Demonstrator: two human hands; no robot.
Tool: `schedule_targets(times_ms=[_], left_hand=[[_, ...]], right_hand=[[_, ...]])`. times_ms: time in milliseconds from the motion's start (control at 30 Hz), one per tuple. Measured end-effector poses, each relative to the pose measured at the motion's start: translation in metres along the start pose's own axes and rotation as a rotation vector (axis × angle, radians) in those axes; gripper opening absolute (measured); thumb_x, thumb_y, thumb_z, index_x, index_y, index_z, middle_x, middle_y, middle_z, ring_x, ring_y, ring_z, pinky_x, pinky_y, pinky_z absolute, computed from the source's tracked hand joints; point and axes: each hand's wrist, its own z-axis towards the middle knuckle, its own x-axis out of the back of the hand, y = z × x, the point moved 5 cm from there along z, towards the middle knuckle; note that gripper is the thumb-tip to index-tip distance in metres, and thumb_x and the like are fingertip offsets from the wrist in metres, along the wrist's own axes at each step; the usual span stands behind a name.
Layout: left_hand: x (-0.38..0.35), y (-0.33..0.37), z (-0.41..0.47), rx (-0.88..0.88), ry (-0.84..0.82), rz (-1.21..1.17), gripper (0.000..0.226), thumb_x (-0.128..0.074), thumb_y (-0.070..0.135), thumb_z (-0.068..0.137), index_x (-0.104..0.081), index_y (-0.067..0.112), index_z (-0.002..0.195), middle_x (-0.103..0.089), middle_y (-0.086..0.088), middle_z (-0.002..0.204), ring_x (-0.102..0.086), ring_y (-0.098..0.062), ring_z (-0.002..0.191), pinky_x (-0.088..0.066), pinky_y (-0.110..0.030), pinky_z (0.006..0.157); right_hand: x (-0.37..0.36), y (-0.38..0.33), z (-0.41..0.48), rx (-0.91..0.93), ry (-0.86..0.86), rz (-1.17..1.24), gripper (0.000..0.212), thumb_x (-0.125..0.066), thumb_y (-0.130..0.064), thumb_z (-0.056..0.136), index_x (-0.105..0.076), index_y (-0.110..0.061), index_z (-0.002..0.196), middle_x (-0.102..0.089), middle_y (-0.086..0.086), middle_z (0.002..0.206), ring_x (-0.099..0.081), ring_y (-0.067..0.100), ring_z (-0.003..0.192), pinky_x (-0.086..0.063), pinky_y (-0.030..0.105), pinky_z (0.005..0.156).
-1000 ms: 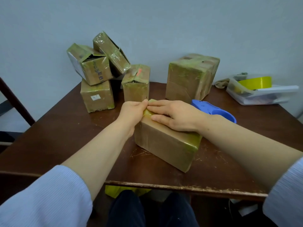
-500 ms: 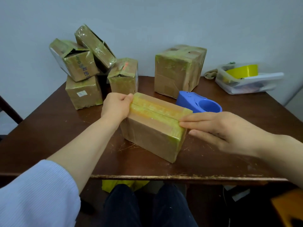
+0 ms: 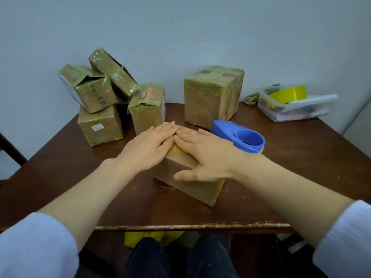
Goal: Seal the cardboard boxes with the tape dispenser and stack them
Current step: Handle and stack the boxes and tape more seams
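A long cardboard box (image 3: 192, 185) with yellow tape along its top lies in the middle of the brown table (image 3: 60, 167). My left hand (image 3: 146, 149) and my right hand (image 3: 204, 153) both lie flat on the box's top, fingers straight, fingertips touching near its far end. The right thumb hangs over the box's near side. The blue tape dispenser (image 3: 241, 137) sits on the table just behind my right hand, untouched.
Several small taped boxes (image 3: 100, 109) are piled at the back left, one (image 3: 147, 109) standing beside them. A larger box (image 3: 212, 97) stands at the back centre. A clear plastic tub (image 3: 297, 107) with a yellow tape roll (image 3: 289, 95) is at the back right.
My right hand came back from the box's right end onto its top. My left hand went from holding the left end to lying flat on top beside the right.
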Motion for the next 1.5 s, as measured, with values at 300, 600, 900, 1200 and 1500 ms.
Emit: schedule_targets(times_ms=[300, 600, 900, 1200, 1500], left_hand=[[-0.009, -0.002, -0.005, -0.001, 0.003, -0.019, 0.046, -0.028, 0.034, 0.103, -0.028, 0.029, 0.148, -0.019, 0.017, 0.155, -0.01, 0.002, 0.143, -0.01, -0.024, 0.116], [-0.009, 0.008, -0.011, -0.049, 0.102, 0.01, 0.069, -0.027, 0.067, 0.09, -0.045, 0.023, 0.14, -0.035, 0.008, 0.15, -0.021, -0.004, 0.142, -0.002, -0.029, 0.116], [-0.009, 0.046, -0.021, -0.267, 0.223, 0.054, 0.064, -0.025, 0.06, 0.093, -0.063, 0.019, 0.124, -0.057, 0.003, 0.133, -0.049, -0.007, 0.126, -0.024, -0.021, 0.11], [-0.018, 0.03, -0.028, -0.121, 0.105, 0.152, 0.087, -0.002, 0.076, 0.077, -0.033, 0.032, 0.146, -0.025, 0.01, 0.155, -0.018, -0.005, 0.143, -0.004, -0.021, 0.114], [-0.025, 0.054, -0.027, -0.275, -0.013, 0.004, 0.102, -0.011, 0.088, 0.069, -0.038, 0.025, 0.144, -0.033, 0.008, 0.151, -0.024, -0.002, 0.141, -0.008, -0.023, 0.117]], right_hand=[[-0.008, 0.024, -0.071, 0.025, 0.329, 0.161, 0.08, -0.048, -0.07, 0.074, -0.048, -0.021, 0.138, -0.042, -0.007, 0.146, -0.031, 0.002, 0.136, -0.025, 0.02, 0.111], [-0.024, 0.04, -0.075, -0.297, 0.432, 0.612, 0.081, -0.081, -0.046, 0.061, -0.037, -0.046, 0.129, -0.017, -0.002, 0.149, -0.015, 0.013, 0.139, -0.03, 0.034, 0.105], [-0.031, 0.047, -0.065, -0.328, 0.195, 0.607, 0.102, -0.083, -0.038, 0.063, -0.018, -0.057, 0.14, -0.015, -0.006, 0.135, -0.025, 0.02, 0.128, -0.031, 0.026, 0.101], [-0.03, 0.045, -0.069, -0.342, 0.26, 0.556, 0.098, -0.083, -0.041, 0.061, -0.025, -0.055, 0.139, -0.015, -0.005, 0.141, -0.027, 0.021, 0.129, -0.035, 0.029, 0.102], [-0.028, 0.044, -0.066, -0.329, 0.319, 0.596, 0.098, -0.085, -0.035, 0.057, -0.032, -0.053, 0.137, -0.027, -0.002, 0.121, -0.036, 0.019, 0.112, -0.043, 0.03, 0.093]])
